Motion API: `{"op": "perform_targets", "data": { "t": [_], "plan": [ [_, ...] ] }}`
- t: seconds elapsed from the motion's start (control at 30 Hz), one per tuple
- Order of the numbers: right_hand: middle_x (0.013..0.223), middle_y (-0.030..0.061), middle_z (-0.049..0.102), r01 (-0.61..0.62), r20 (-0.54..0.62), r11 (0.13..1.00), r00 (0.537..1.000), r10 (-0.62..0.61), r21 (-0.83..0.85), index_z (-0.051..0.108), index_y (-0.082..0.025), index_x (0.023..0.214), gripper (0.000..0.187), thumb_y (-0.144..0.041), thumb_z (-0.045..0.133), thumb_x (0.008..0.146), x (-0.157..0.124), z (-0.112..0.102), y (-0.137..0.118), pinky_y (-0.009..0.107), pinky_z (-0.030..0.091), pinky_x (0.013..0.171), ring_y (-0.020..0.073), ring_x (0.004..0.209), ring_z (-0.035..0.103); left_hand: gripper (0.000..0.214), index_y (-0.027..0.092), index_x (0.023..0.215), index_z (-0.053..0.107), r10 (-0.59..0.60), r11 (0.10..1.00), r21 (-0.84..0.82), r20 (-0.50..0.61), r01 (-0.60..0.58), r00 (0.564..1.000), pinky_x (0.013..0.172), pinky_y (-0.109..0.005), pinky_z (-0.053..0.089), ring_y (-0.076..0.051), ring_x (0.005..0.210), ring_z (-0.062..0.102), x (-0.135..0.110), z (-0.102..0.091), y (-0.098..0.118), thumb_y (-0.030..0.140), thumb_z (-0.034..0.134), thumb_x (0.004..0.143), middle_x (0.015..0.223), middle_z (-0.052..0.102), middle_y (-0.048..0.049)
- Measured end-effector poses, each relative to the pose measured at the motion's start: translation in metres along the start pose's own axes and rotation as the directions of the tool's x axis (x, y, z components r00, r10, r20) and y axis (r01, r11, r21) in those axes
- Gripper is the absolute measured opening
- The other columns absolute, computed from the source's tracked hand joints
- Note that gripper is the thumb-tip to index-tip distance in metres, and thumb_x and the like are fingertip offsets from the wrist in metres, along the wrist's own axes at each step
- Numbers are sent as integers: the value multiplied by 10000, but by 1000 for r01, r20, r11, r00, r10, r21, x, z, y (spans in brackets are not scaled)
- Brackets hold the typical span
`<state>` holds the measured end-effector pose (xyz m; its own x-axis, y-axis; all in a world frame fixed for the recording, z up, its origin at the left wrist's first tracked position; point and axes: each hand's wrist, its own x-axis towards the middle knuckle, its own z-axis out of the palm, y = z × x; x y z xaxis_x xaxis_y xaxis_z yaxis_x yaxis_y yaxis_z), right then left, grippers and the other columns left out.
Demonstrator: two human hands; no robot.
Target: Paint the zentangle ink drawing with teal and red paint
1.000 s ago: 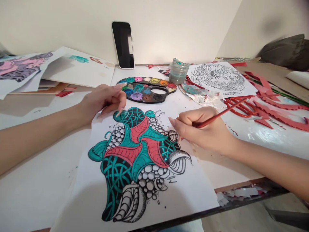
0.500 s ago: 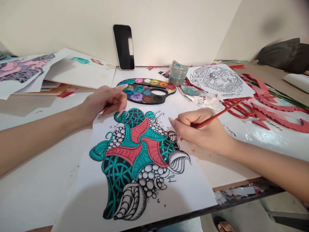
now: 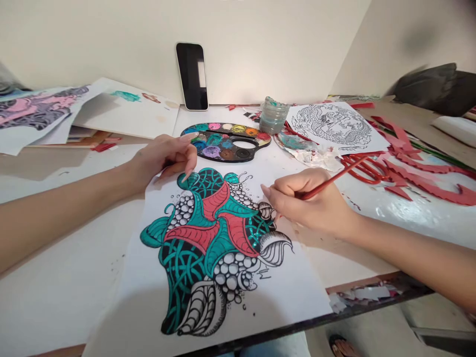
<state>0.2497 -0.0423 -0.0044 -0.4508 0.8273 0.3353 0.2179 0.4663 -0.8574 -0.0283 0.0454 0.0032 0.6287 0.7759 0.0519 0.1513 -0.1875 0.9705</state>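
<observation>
Far L: a pink-and-purple picture (image 3: pixel 40 110), no writing legible. Next, the person's L hand (image 3: pixel 163 157) lies at the sheet's top-L corner, fingers loosely bent and part-spread, nothing seen in their grip; prob. steadying. Phone (image 3: pixel 192 77) leans on the wall, screen dark, no brand visible. Centre, on the table in front of the person: the patterned sheet (image 3: pixel 293 292), part teal & red, several leaves & bubbles uncoloured; a small black scrawl by its R side, unreadable. Palette (image 3: pixel 262 143) sits just beyond, unlabelled; then jar (image 3: pixel 274 118), no label seen. R hand (image 3: pixel 310 201) pinches a red-handled brush (image 3: pixel 336 177) at the design's R edge, tip mostly hidden. Step in hand looks like brushwork there; next move calls for a steady wrist, staying w/in the outlines.
</observation>
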Motion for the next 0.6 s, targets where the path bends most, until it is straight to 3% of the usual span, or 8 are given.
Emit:
{"op": "perform_targets", "data": {
  "t": [0.1,0.2,0.37,0.47,0.6],
  "plan": [
    [441,-76,255,-14,-25,999,1000,16,46,207,-195,504,569,-99,599,906,-1,0,-2,213,184,403,30,435,219,611,121,601,646,-76,997,-5,11,76,997,382,-122,372,-17,256,347,-2,-4,-2,586,530,980,300,392,39],
    [395,-78,298,-46,-18,990,999,49,130,231,-198,486,614,-182,684,899,-2,1,-5,200,182,372,23,389,276,606,131,589,650,-68,998,17,1,68,998,344,-143,309,-20,243,330,-1,-7,-5,580,529,978,296,384,36],
    [386,-49,460,-104,76,965,993,88,239,329,-195,508,567,-289,695,931,-3,1,-3,181,256,360,35,349,389,627,150,547,661,-76,996,38,20,75,997,285,-202,143,-32,220,260,-1,-4,-8,645,574,922,290,331,40],
    [404,-57,443,-73,139,968,989,40,241,301,-185,503,597,-251,743,899,-4,0,2,183,301,411,27,391,369,642,153,525,665,-55,997,57,27,53,998,316,-197,163,-23,256,234,-2,-1,-8,642,568,930,305,290,44],
    [401,-61,423,-91,167,973,984,55,213,313,-173,497,596,-251,721,924,-3,0,7,171,243,389,16,395,327,638,157,536,679,-19,996,93,60,13,998,356,-200,202,-32,308,261,-4,0,-9,602,529,968,336,264,38]
  ]
}}
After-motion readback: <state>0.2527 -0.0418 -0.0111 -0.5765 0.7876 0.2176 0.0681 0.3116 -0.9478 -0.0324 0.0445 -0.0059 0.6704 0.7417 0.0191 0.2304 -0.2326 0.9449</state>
